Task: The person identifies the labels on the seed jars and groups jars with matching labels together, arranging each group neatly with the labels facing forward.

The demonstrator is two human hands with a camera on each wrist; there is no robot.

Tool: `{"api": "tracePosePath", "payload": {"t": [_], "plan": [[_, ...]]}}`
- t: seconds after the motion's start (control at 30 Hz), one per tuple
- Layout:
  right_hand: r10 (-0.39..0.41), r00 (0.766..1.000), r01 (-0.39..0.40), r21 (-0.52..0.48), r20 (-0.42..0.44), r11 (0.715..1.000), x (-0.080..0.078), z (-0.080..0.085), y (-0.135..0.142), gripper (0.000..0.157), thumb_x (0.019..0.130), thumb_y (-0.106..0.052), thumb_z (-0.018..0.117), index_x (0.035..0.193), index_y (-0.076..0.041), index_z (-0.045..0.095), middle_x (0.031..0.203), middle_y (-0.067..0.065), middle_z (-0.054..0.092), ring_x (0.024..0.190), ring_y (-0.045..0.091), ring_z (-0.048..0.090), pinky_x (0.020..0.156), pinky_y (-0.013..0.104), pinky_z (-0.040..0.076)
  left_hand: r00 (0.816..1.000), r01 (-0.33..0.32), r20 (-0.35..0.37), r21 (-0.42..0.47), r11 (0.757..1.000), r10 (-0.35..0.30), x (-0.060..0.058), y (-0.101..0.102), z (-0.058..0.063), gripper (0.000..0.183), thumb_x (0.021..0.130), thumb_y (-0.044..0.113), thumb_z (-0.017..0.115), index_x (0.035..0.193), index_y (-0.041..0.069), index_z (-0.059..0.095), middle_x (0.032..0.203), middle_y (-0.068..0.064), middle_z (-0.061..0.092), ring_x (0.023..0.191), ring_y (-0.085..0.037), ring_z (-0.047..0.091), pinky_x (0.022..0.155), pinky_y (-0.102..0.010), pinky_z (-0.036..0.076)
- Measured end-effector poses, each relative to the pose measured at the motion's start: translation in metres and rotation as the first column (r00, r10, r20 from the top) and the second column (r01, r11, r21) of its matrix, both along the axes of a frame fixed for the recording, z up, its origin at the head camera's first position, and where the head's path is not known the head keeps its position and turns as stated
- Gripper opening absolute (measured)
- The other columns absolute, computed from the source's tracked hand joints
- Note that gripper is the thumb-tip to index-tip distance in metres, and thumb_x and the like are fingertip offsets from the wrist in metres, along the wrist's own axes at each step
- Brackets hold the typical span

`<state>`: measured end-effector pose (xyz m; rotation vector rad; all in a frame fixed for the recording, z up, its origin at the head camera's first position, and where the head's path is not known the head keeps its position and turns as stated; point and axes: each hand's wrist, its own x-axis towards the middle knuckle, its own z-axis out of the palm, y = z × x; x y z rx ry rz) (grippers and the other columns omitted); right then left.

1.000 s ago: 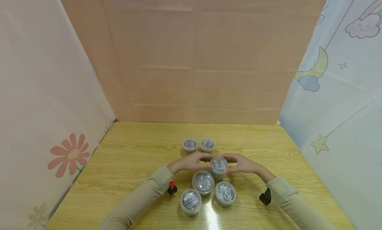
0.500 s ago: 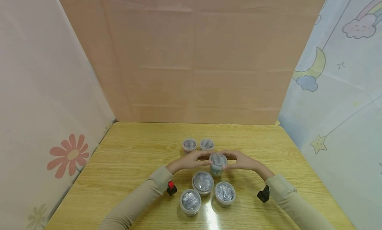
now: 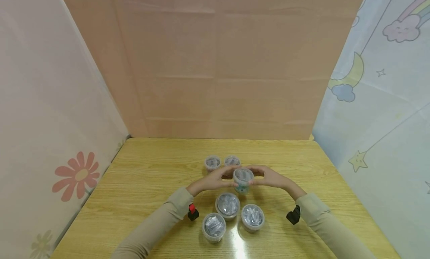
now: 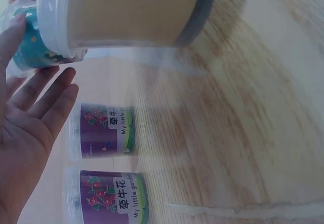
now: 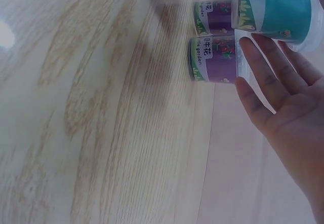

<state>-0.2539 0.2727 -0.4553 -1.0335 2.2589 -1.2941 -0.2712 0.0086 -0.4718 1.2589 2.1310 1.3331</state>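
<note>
Both hands hold a teal plastic cup [image 3: 242, 185] with a clear lid, lifted above the table in the head view. My left hand [image 3: 215, 179] grips its left side, thumb in front and fingers behind. On its right side, my right hand [image 3: 272, 177] holds it the same way. White lettering and a leafy pattern show on the teal cup [image 5: 283, 11] in the right wrist view. Just behind the hands stand two purple lidded cups, the left one [image 3: 212, 162] and the right one [image 3: 232, 161], with red flowers on their labels.
Three more lidded cups stand nearer the person: a middle one [image 3: 228, 205], a front-left one [image 3: 214, 227] and a right one [image 3: 253, 216]. Silvery packets show through their lids. The wooden table [image 3: 151, 165] ends at a tan backdrop [image 3: 218, 102], with light cloths at both sides.
Both hands have raised the teal cup and carried it away from the person and slightly left, toward the purple cups. The other cups have stayed put.
</note>
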Motion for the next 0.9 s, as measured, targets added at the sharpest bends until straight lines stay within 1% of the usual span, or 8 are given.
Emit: {"api": "tracePosePath", "payload": {"t": [0.1, 0.27, 0.33, 0.5, 0.67, 0.73, 0.83, 0.9], "plan": [[0.001, 1.0, -0.001, -0.013, 0.011, 1.0, -0.001, 0.001, -0.001, 0.051, 0.092, -0.014, 0.058, 0.14, -0.015, 0.041, 0.132, 0.005, 0.053, 0.119, 0.015, 0.051, 0.098, 0.051, 0.042, 1.0, -0.016, 0.004, 0.026, 1.0, 0.016, 0.0, 0.0, 0.0, 0.066, 0.088, 0.022, 0.064, 0.144, 0.021, 0.031, 0.132, -0.005, 0.053, 0.118, -0.016, 0.053, 0.097, -0.028, 0.045], [0.015, 0.999, -0.013, -0.047, 0.044, 0.999, -0.002, 0.003, -0.003, 0.05, 0.094, -0.011, 0.055, 0.141, -0.013, 0.038, 0.134, 0.009, 0.051, 0.12, 0.018, 0.051, 0.098, 0.037, 0.045, 0.999, -0.014, 0.039, 0.059, 0.998, 0.012, -0.001, -0.002, 0.001, 0.066, 0.088, 0.02, 0.064, 0.145, 0.017, 0.031, 0.127, -0.009, 0.056, 0.112, -0.017, 0.057, 0.091, -0.028, 0.049], [0.017, 0.998, -0.013, -0.064, 0.059, 0.998, -0.002, 0.003, -0.003, 0.055, 0.093, -0.01, 0.055, 0.143, -0.011, 0.033, 0.136, 0.011, 0.048, 0.121, 0.022, 0.05, 0.095, 0.034, 0.046, 0.999, -0.016, 0.05, 0.066, 0.998, 0.012, -0.002, -0.003, 0.002, 0.066, 0.088, 0.02, 0.064, 0.145, 0.016, 0.031, 0.127, -0.01, 0.057, 0.111, -0.017, 0.058, 0.09, -0.028, 0.049], [0.034, 0.995, -0.021, -0.128, 0.098, 0.992, -0.002, 0.002, -0.003, 0.069, 0.091, -0.006, 0.058, 0.148, -0.008, 0.019, 0.139, 0.018, 0.041, 0.12, 0.031, 0.049, 0.089, 0.038, 0.05, 0.999, -0.018, 0.05, 0.082, 0.996, 0.014, -0.003, -0.007, 0.004, 0.066, 0.09, 0.021, 0.06, 0.147, 0.015, 0.027, 0.129, -0.009, 0.055, 0.114, -0.017, 0.056, 0.09, -0.026, 0.049], [0.049, 0.996, -0.035, -0.171, 0.076, 0.985, -0.003, -0.002, -0.005, 0.068, 0.09, -0.003, 0.058, 0.147, -0.005, 0.021, 0.131, 0.019, 0.048, 0.112, 0.027, 0.056, 0.087, 0.039, 0.052, 0.999, -0.009, 0.042, 0.088, 0.996, 0.006, -0.004, -0.008, 0.003, 0.064, 0.092, 0.021, 0.058, 0.147, 0.018, 0.026, 0.128, -0.007, 0.056, 0.113, -0.015, 0.056, 0.09, -0.027, 0.049], [0.04, 0.998, -0.03, -0.18, 0.053, 0.983, -0.003, -0.002, -0.005, 0.067, 0.09, -0.003, 0.058, 0.147, -0.003, 0.021, 0.13, 0.019, 0.049, 0.11, 0.025, 0.057, 0.086, 0.038, 0.052, 0.999, -0.029, 0.036, 0.087, 0.996, 0.026, -0.004, -0.009, 0.002, 0.063, 0.092, 0.02, 0.058, 0.147, 0.016, 0.027, 0.128, -0.007, 0.057, 0.113, -0.015, 0.057, 0.089, -0.026, 0.049], [0.015, 0.999, -0.007, -0.189, 0.042, 0.982, -0.002, -0.002, -0.008, 0.066, 0.09, -0.004, 0.059, 0.146, -0.001, 0.023, 0.13, 0.018, 0.049, 0.11, 0.022, 0.058, 0.086, 0.037, 0.052, 0.995, -0.097, 0.03, 0.084, 0.992, 0.094, -0.002, -0.009, 0.003, 0.061, 0.091, 0.018, 0.059, 0.145, 0.012, 0.031, 0.126, -0.009, 0.058, 0.112, -0.018, 0.058, 0.088, -0.027, 0.05], [0.0, 0.999, 0.008, -0.19, 0.04, 0.982, -0.002, 0.0, -0.009, 0.067, 0.09, -0.006, 0.059, 0.145, 0.0, 0.023, 0.13, 0.019, 0.049, 0.109, 0.022, 0.058, 0.086, 0.036, 0.052, 0.991, -0.135, 0.027, 0.082, 0.987, 0.133, 0.004, -0.01, 0.011, 0.059, 0.091, 0.016, 0.059, 0.144, 0.008, 0.033, 0.124, -0.012, 0.059, 0.111, -0.023, 0.058, 0.087, -0.027, 0.051]]}}
